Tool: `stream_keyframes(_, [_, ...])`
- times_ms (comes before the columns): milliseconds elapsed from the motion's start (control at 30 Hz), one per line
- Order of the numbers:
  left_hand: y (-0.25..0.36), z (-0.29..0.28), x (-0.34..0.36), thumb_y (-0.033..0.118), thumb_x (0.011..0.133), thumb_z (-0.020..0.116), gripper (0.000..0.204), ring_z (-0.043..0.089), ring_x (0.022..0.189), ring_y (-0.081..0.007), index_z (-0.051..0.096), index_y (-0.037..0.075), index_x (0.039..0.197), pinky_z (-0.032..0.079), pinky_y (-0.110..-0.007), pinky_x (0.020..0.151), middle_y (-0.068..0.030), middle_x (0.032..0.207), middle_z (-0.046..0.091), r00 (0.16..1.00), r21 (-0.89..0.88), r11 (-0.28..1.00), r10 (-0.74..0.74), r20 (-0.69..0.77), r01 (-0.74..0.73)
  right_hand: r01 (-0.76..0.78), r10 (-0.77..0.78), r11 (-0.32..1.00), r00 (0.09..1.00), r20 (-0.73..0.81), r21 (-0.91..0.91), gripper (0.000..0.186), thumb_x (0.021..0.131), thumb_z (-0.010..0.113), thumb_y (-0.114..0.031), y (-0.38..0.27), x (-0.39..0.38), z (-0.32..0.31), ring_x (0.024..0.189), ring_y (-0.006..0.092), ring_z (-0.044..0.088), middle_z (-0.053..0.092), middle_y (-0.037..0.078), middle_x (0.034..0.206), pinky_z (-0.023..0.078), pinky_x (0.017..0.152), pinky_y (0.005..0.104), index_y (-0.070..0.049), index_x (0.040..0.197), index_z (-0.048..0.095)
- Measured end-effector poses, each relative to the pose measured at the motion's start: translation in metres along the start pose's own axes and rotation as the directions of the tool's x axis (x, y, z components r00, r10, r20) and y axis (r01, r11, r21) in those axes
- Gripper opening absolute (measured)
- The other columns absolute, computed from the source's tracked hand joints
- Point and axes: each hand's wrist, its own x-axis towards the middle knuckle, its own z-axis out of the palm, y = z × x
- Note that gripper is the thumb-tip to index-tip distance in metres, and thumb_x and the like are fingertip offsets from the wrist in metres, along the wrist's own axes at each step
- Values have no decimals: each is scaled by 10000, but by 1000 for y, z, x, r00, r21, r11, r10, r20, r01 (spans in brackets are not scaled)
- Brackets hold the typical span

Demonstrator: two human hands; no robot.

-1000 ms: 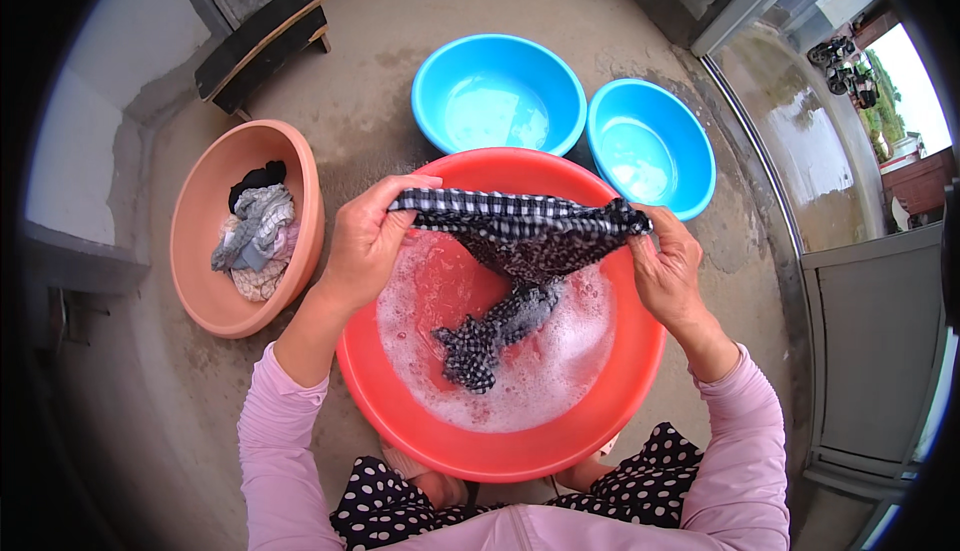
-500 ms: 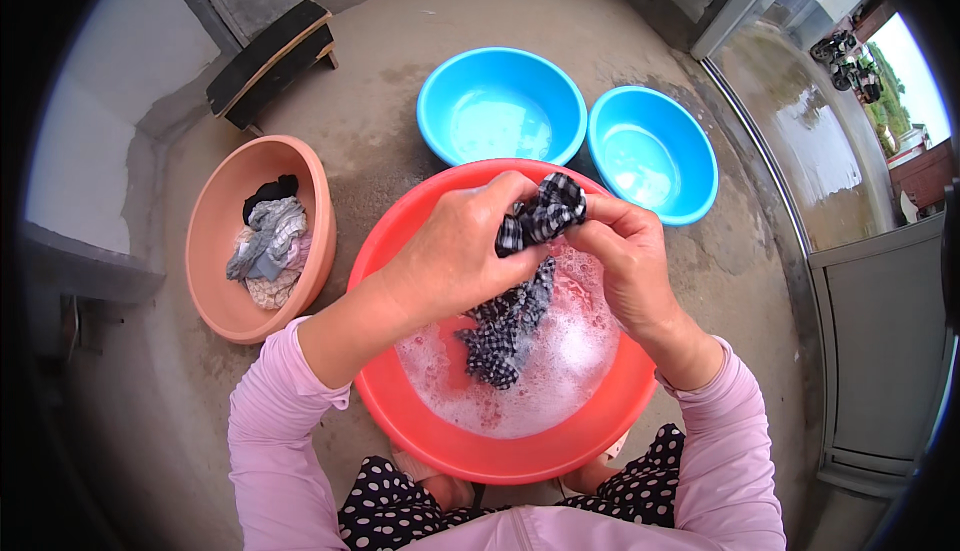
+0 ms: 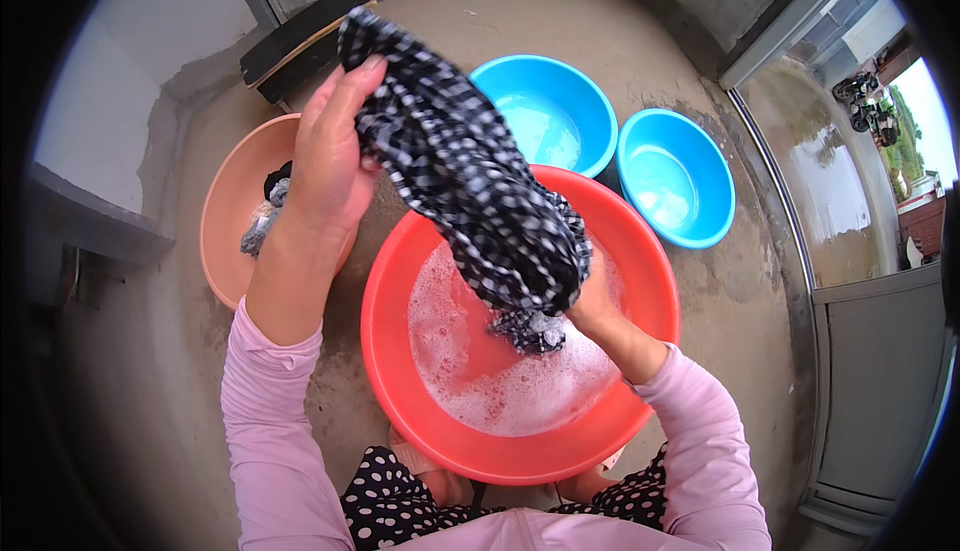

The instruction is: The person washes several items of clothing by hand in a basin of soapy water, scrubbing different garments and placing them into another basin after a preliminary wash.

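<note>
A wet black-and-white checked garment (image 3: 455, 156) stretches slantwise above the red basin (image 3: 395, 406). My left hand (image 3: 340, 141) is raised at the upper left, its thumb and fingers closed on the garment's upper end. At the lower right end, my right hand (image 3: 592, 296) grips the cloth, which covers most of its fingers. The garment's lower tip hangs down to the sudsy water (image 3: 470, 376) that fills the basin. Pinkish foam floats around it.
Two blue basins (image 3: 612, 116) (image 3: 728, 191) stand beyond the red one. At left, a peach basin (image 3: 225, 201) holds several clothes (image 3: 265, 219), partly behind my left forearm. A dark bench (image 3: 300, 36) is near the wall. A doorway track (image 3: 775, 171) runs along the right.
My left hand has lifted up and to the left, spreading the bunched garment out. My right hand has gone lower and nearer to me. The view has shifted slightly.
</note>
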Motion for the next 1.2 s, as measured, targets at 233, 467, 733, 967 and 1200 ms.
stream_keyframes(233, [-107,-111,-22,358,824,727,705,569,1053,-164,404,31,1359,474,-308,871,-95,1184,562,934,813,565,-348,82,139,-357,359,933,931,58,-45,435,720,610,101,-149,-14,22,767,98,627,644,36,932,519,670,247,16,1139,529])
stream_keyframes(467, [-107,-19,-78,280,597,885,1111,177,1429,-287,245,104,1488,273,-457,1116,-152,1538,152,446,334,938,-260,857,-94,-616,611,788,777,152,-20,444,788,672,30,-189,-38,28,867,80,596,620,25,984,495,754,234,13,1195,494])
stream_keyframes(733, [-217,-82,-113,33,819,585,480,565,1142,-215,497,29,1291,417,-315,1010,-144,1189,594,557,195,749,-617,556,633,-842,832,508,534,151,180,120,803,615,-87,-133,-53,-5,536,101,473,544,28,677,374,526,241,-11,881,565])
stream_keyframes(967, [-275,-101,-76,322,772,690,770,403,1275,-377,335,283,1454,376,-444,1040,-229,1420,344,862,892,435,-492,122,122,-665,502,459,741,-446,-589,717,816,593,-215,143,-34,-78,1050,347,553,535,226,1138,436,882,492,-92,1439,258])
stream_keyframes(1200, [-309,-82,-104,290,731,708,734,356,1257,-439,400,342,1395,375,-523,1013,-133,1461,284,884,979,-88,-450,127,-185,-457,703,97,660,-265,-884,803,787,596,-231,162,-54,-30,1265,412,416,359,234,1397,283,1044,588,26,1437,200])
